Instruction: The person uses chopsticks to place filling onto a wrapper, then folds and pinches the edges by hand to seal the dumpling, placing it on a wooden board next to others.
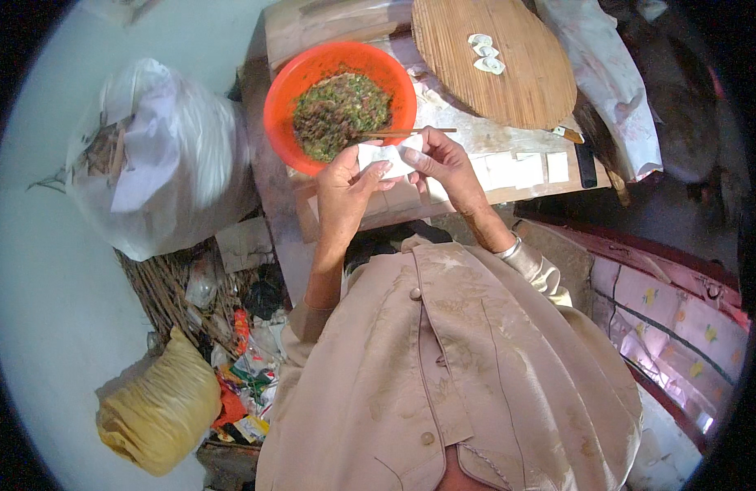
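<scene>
Between my two hands a white dough wrapper [378,156] is pinched, partly folded, close to the front rim of an orange-red bowl [278,110]. My left hand [350,175] supports its left side with the thumb on top. The fingers of my right hand [445,161] grip the other end. Chopped green and brown filling [344,107] fills the bottom of the bowl. Wooden chopsticks [384,132] reach from the filling past my right fingers; whether that hand also holds them, I cannot tell. Three folded dumplings [485,52] lie in a row on a round slatted board [519,73].
Flat square wrappers [528,170] lie along the front of the wooden table [583,180]. A knife [568,134] with a dark handle sits at its right end. At left are a large white sack [169,166], bundled sticks [163,288], a yellow sack [163,405] and litter [249,374].
</scene>
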A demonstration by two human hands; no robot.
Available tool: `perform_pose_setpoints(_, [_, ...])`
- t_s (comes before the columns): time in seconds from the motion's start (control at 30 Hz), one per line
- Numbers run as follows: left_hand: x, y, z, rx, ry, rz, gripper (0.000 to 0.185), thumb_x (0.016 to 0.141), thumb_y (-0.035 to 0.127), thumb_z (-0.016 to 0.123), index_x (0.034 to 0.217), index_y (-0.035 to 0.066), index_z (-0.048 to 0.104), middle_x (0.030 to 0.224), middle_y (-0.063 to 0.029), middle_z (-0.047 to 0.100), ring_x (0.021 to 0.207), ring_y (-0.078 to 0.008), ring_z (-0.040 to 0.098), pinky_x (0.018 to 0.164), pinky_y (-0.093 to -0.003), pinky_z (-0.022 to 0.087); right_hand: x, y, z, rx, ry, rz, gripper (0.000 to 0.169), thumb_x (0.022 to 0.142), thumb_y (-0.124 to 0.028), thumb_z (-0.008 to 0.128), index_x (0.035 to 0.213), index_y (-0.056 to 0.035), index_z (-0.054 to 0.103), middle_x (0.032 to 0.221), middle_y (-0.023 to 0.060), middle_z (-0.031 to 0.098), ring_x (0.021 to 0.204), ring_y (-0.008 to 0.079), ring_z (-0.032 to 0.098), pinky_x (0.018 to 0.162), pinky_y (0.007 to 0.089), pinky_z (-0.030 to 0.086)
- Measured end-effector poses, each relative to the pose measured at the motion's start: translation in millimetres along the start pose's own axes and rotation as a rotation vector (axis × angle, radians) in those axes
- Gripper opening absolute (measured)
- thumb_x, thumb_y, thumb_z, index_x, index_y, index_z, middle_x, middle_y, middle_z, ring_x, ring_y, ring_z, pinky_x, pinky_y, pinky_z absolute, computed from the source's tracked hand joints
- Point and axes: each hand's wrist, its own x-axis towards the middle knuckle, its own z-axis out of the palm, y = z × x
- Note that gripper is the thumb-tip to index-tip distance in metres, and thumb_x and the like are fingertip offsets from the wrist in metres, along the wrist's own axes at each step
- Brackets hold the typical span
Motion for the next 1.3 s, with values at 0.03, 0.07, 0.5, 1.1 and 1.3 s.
perform_pose_setpoints(0.03, [0,1,2,0.004,0.002,0.004,0.024,0.084,0.002,0.058,0.106,-0.009,0.053,0.092,-0.0119,0.062,0.077,-0.0140,0.062,0.064,-0.0238,0.055,0,-2,0,0.007,-0.014,-0.018,0.014,0.087,-0.014,0.059,0.080,-0.0065,0.050,0.069,-0.0019,0.055,0.055,0.0036,0.053,0.045,0.0177,0.043])
perform_pose_setpoints(0.07, [0,2,4,0.010,0.011,0.015,0.024,0.084,0.002,0.058,0.106,-0.008,0.053,0.093,-0.0119,0.062,0.077,-0.0140,0.062,0.064,-0.0239,0.055,0,-4,-1,0.014,-0.028,-0.035,0.013,0.086,-0.012,0.060,0.079,-0.0064,0.049,0.069,-0.0020,0.054,0.054,0.0033,0.053,0.045,0.0172,0.043])
perform_pose_setpoints(0.5, [7,-1,28,-0.044,-0.016,0.060,0.034,0.079,-0.002,0.064,0.109,-0.005,0.049,0.089,-0.0085,0.061,0.073,-0.0114,0.061,0.064,-0.0223,0.053,-9,-15,-13,-0.062,-0.045,-0.225,0.008,0.086,-0.008,0.058,0.090,-0.0022,0.053,0.072,-0.0006,0.057,0.057,0.0029,0.052,0.049,0.0168,0.043])
perform_pose_setpoints(1.1, [11,4,42,-0.007,-0.054,0.206,0.024,0.089,0.006,0.053,0.110,-0.006,0.052,0.085,-0.0086,0.063,0.071,-0.0130,0.063,0.065,-0.0236,0.052,-19,-34,-15,-0.122,0.126,-0.307,0.012,0.089,-0.013,0.056,0.090,-0.0020,0.052,0.066,-0.0018,0.054,0.053,0.0022,0.050,0.046,0.0170,0.040])
perform_pose_setpoints(1.3, [11,9,50,0.079,-0.039,0.295,0.028,0.095,0.016,0.045,0.110,-0.005,0.054,0.085,-0.0085,0.064,0.066,-0.0120,0.064,0.062,-0.0222,0.051,-16,-35,-17,0.023,0.152,-0.288,0.014,0.090,-0.017,0.055,0.091,-0.0030,0.052,0.067,-0.0017,0.054,0.050,0.0021,0.046,0.043,0.0162,0.037])
